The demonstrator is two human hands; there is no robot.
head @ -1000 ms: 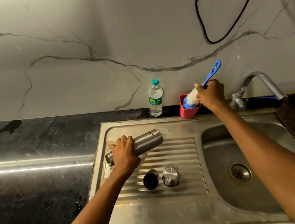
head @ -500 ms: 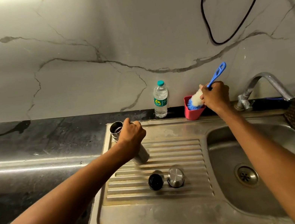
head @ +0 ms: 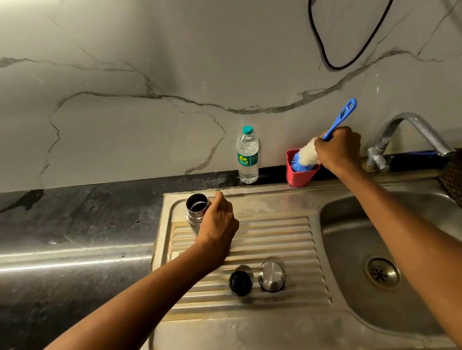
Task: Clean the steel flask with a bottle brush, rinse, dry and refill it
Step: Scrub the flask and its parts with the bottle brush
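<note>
Steel flask stands upright with its mouth open at the far left corner of the ribbed drainboard, and the left hand wraps it from the right, fingers curled round the body just below the neck. The right hand grips the blue handle of the bottle brush, fingers closed round it just above the bristles; the white and blue brush head sits in the mouth of a red cup at the back edge of the surface. A black stopper and a steel cap lie side by side on the drainboard near its front edge. A water bottle stands against the wall, left of the cup.
</note>
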